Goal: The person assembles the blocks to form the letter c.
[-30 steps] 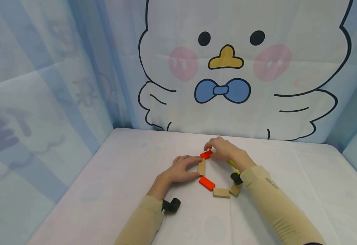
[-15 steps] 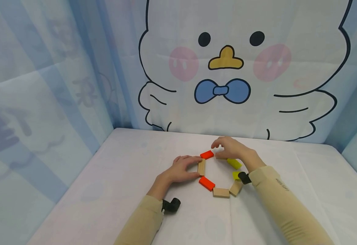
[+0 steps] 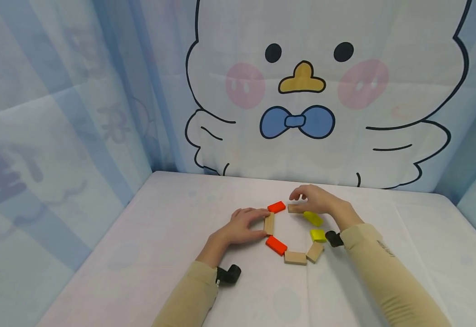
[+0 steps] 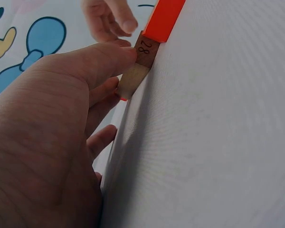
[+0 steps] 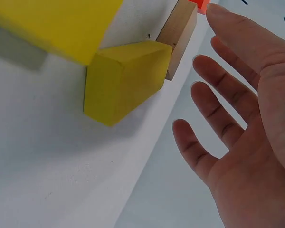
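Observation:
Small wooden blocks lie in a rough ring on the white table. My left hand [image 3: 240, 225] is on its left side, pinching a plain wooden block [image 3: 269, 225] between thumb and fingertips; the left wrist view shows "28" written on that block [image 4: 146, 51]. A red block [image 3: 276, 245] lies at its near end and another red block [image 3: 276, 207] at its far end. My right hand [image 3: 315, 199] hovers with loosely bent fingers by a plain block [image 3: 295, 209] at the back, holding nothing. A yellow block [image 5: 128, 83] lies beside that one in the right wrist view.
A second yellow block [image 3: 318, 235] continues the ring on the right. Two plain blocks, one at front [image 3: 295, 258] and one angled [image 3: 314, 252], complete the near side. A printed curtain [image 3: 303, 150] hangs along the table's back edge.
My right hand has drawn away from the far red block towards the right, uncovering the plain block at the back and the yellow blocks. My left hand has stayed in place.

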Tool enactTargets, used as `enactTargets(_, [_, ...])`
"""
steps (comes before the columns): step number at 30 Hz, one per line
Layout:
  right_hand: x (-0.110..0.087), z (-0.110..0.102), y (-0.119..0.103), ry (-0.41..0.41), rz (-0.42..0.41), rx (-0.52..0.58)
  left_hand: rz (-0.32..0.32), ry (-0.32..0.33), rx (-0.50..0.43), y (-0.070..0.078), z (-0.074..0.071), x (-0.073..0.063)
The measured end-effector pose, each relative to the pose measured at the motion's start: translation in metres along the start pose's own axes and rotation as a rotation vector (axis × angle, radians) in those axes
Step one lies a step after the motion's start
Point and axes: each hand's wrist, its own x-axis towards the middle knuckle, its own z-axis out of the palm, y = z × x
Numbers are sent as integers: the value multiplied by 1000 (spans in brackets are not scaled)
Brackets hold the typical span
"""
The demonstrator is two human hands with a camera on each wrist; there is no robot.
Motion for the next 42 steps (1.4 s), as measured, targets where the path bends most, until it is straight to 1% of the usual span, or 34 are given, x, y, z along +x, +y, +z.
enactTargets(2, [-1,0,2,-3,16,-3,1,-2,0,0,0,0])
enactTargets(7, [-2,0,5,-11,26,-8,-9,-2,2,1,1,1])
enactTargets(12, [-1,0,8,-23,32,19,-15,3,5,2,1,1])
enactTargets(22, [1,0,12,-34,47,33,-6,1,1,1,0,1])
enactTargets(31, [6,-1,13,-51,29,10,-19,2,-14,2,0,0])
enactTargets(37, [10,0,15,-53,51,41,-11,-1,-23,2,1,-1])
enactTargets(42, [14,-1,16,-50,57,32,-12,2,-22,2,0,-1])
